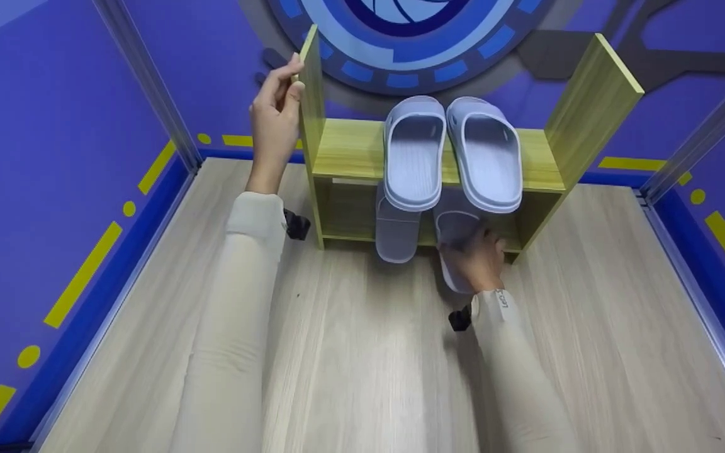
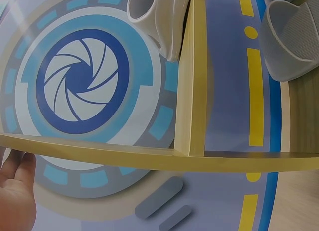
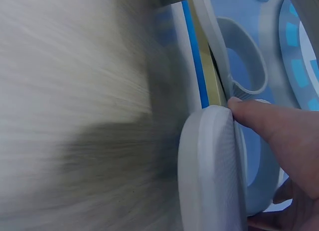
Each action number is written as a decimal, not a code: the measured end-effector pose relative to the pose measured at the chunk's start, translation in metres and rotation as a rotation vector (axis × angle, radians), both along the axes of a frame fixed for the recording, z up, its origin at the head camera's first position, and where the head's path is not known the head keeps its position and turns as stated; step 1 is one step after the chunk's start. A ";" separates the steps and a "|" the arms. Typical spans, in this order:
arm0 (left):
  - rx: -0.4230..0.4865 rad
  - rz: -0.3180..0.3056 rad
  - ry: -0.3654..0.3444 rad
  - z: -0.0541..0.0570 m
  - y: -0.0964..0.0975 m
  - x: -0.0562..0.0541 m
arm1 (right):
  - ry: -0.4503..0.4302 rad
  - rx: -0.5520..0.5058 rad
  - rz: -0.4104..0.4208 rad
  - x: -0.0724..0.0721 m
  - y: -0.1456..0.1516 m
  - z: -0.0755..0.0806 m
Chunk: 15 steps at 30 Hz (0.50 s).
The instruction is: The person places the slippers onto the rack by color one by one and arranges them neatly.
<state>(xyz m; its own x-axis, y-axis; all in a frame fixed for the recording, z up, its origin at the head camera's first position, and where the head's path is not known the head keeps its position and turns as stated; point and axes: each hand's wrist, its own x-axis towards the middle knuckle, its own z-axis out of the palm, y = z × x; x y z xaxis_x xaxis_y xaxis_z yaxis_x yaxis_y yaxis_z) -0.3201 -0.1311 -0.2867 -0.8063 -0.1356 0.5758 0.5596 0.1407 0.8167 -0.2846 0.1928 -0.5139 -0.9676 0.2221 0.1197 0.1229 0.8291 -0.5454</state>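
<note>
A yellow wood-grain shoe rack (image 1: 350,146) stands by the back wall. My left hand (image 1: 276,116) is at the outer side of its left side panel (image 1: 312,94), fingertips touching near the upper edge. In the left wrist view those fingers (image 2: 25,173) meet the panel from outside. My right hand (image 1: 481,261), blurred, grips the right slipper (image 1: 454,277) on the lower shelf, its thumb on the slipper's edge in the right wrist view. The other lower slipper (image 1: 397,239) lies left of it. Two grey-blue slippers, left (image 1: 414,157) and right (image 1: 491,157), rest on the upper shelf.
The rack's right side panel (image 1: 598,113) rises beyond the slippers. Purple-blue printed walls (image 1: 54,157) enclose the left, back and right. Light wood-grain floor (image 1: 362,365) spreads in front of the rack. Black wrist mounts (image 1: 297,224) show by the sleeves.
</note>
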 end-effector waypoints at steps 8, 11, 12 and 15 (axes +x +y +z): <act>0.004 0.008 0.015 0.000 0.000 0.001 | -0.005 -0.030 -0.013 -0.009 -0.004 0.001; 0.006 -0.005 0.011 0.001 0.000 0.001 | 0.000 -0.033 -0.031 -0.012 -0.005 0.001; 0.003 -0.005 0.007 0.001 0.000 0.001 | 0.006 -0.033 -0.036 -0.013 -0.005 0.001; -0.003 -0.002 -0.006 0.002 0.000 0.001 | 0.030 -0.030 -0.042 -0.016 -0.005 0.000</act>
<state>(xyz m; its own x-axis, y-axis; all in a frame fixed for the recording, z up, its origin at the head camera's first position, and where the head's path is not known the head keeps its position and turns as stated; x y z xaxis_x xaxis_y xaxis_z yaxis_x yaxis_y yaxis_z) -0.3194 -0.1308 -0.2852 -0.8100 -0.1321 0.5714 0.5551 0.1415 0.8196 -0.3003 0.1876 -0.5136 -0.9535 0.2660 0.1416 0.1400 0.8070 -0.5737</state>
